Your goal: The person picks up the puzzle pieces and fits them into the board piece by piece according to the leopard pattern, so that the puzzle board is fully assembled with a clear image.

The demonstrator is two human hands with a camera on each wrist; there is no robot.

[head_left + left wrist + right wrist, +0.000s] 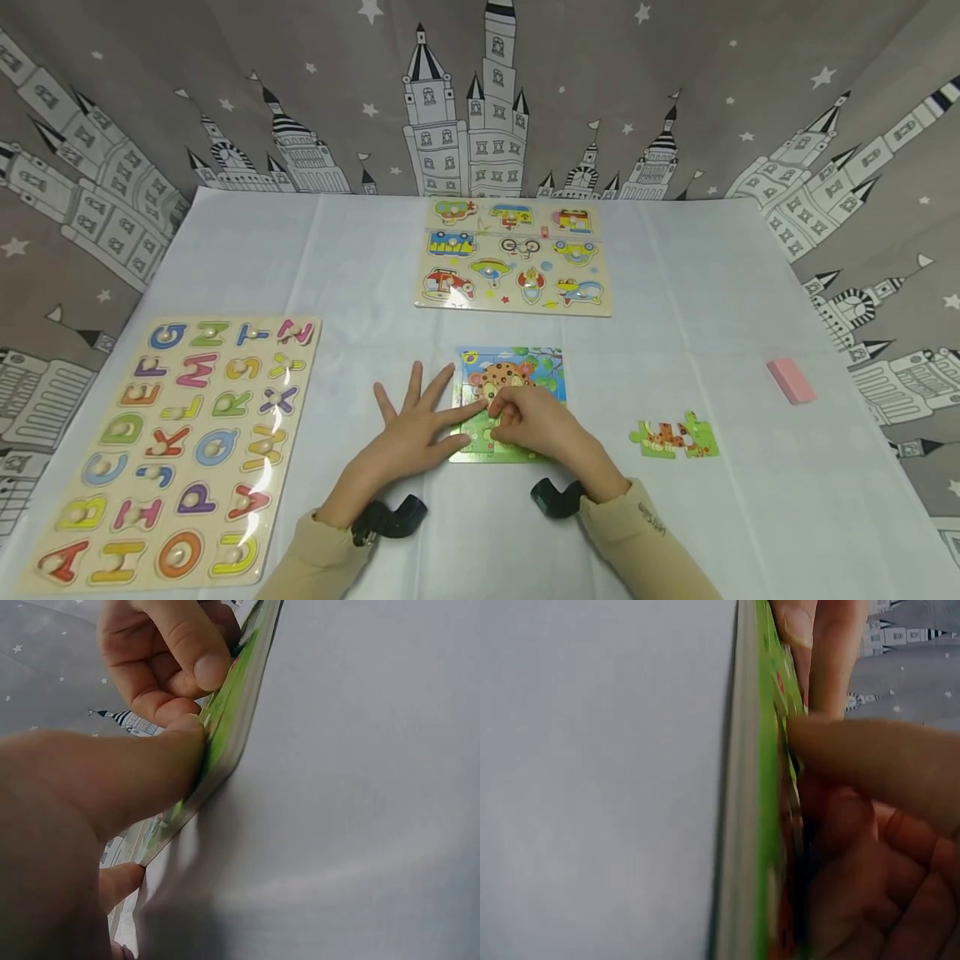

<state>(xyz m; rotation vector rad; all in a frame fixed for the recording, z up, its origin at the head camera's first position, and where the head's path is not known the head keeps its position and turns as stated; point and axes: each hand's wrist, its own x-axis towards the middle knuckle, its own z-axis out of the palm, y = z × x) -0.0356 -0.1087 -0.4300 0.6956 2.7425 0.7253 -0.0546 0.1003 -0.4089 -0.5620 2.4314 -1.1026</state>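
A small jigsaw puzzle with a spotted cartoon leopard lies in its tray in front of me, partly covered by both hands. My left hand is spread flat over its left side; the index finger and thumb touch the puzzle's surface. In the left wrist view the left thumb presses near the tray's edge. My right hand has curled fingers low over the puzzle's middle and pinches a puzzle piece, mostly hidden by the fingers. A few joined leopard puzzle pieces lie right of the tray.
A wooden alphabet board with knobbed letters lies at the left. Beyond the puzzle is a vehicle peg board. A pink block lies at the far right on the white tablecloth. A castle-print curtain hangs behind.
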